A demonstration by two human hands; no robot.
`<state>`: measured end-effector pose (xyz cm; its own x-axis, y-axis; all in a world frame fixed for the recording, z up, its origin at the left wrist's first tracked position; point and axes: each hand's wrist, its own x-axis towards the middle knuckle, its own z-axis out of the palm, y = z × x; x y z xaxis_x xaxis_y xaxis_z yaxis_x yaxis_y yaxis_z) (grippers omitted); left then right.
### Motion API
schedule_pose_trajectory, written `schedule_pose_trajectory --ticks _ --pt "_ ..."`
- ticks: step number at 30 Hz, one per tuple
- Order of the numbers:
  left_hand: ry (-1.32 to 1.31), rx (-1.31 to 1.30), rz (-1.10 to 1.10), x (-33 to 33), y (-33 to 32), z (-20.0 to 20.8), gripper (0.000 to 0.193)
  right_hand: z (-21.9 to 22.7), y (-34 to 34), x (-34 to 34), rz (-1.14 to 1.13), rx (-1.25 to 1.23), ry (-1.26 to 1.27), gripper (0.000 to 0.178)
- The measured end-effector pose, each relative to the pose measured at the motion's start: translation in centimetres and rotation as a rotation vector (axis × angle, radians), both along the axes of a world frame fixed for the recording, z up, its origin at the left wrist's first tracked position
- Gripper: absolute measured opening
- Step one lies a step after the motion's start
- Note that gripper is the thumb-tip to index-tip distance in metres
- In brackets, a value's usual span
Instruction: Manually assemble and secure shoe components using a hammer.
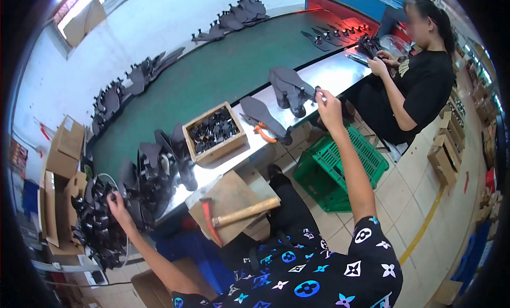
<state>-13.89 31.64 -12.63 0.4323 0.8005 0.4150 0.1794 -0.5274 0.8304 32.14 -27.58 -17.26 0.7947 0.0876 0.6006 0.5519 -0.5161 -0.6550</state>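
My right hand (329, 110) reaches over the bench edge, its fingers pinched on the small dark end of the top grey insole (286, 77). That insole lies over others with dark knob-like parts. At the left my left hand (117, 204) is closed at a heap of shiny black pieces (98, 223); what its fingers hold is too small and dark to name. Between the hands, orange-handled pliers (264, 133) rest by another grey insole (260, 110). A wooden box (220, 155) holds many small black parts.
A hammer (247, 211) with red head lies on a board (223, 191) by my lap. A green crate (319, 183) stands on the floor. More insoles (234, 18) line the green belt's (212, 69) far edge. A co-worker (419, 79) handles parts at right.
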Motion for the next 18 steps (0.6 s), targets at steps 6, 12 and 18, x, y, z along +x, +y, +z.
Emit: schedule_pose_trajectory --ticks 6,12,18 --pt "0.427 0.241 0.349 -1.0 -2.1 2.3 0.060 1.5 4.9 10.1 0.184 -0.492 0.192 0.020" --pt "0.478 0.436 0.455 0.0 -9.2 8.1 0.046 6.3 6.7 12.1 0.089 0.078 0.179 0.022" --pt "0.400 0.821 0.160 6.3 -20.3 13.1 0.041 15.5 10.4 5.5 0.393 0.504 0.400 0.024"
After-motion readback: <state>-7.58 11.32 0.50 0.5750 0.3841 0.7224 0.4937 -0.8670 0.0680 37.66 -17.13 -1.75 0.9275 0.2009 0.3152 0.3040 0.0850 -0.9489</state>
